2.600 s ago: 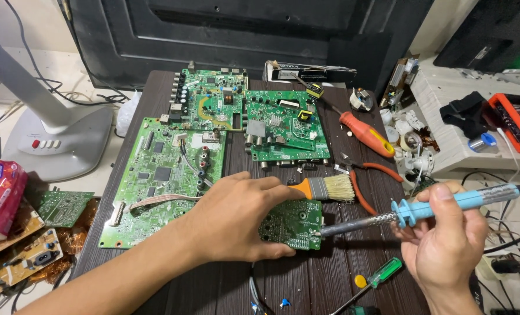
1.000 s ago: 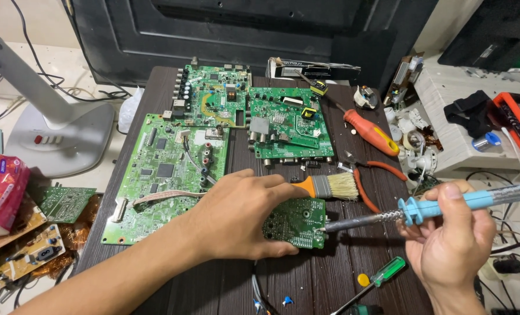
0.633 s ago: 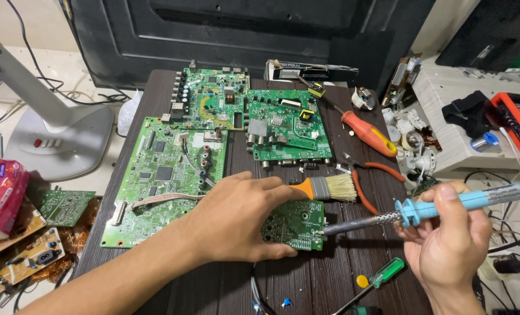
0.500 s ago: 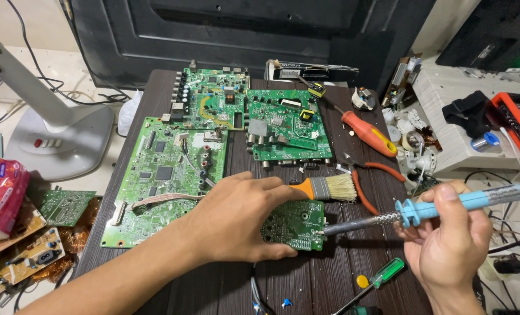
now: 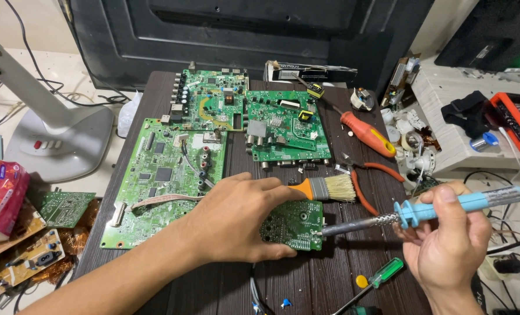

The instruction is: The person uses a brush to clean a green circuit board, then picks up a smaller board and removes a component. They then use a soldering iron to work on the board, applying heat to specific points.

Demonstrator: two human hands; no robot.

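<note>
- Head view: small green circuit board [image 5: 292,224] is pinned flat on the dark wooden table [image 5: 336,274] by the left hand [image 5: 236,219], fingers spread over its left part.
- Blue-handled soldering iron [image 5: 447,207] is gripped by the right hand [image 5: 447,245], fingers curled shut around the handle.
- Iron's long axis runs left-right; its tip is seen touching the board's right edge.
- Orange-handled brush [image 5: 324,188] lies just behind the board.

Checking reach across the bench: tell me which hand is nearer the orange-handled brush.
Left. The left hand lies on the small green board, its fingers beside the brush handle. The right hand, holding the soldering iron, sits farther right.
</note>
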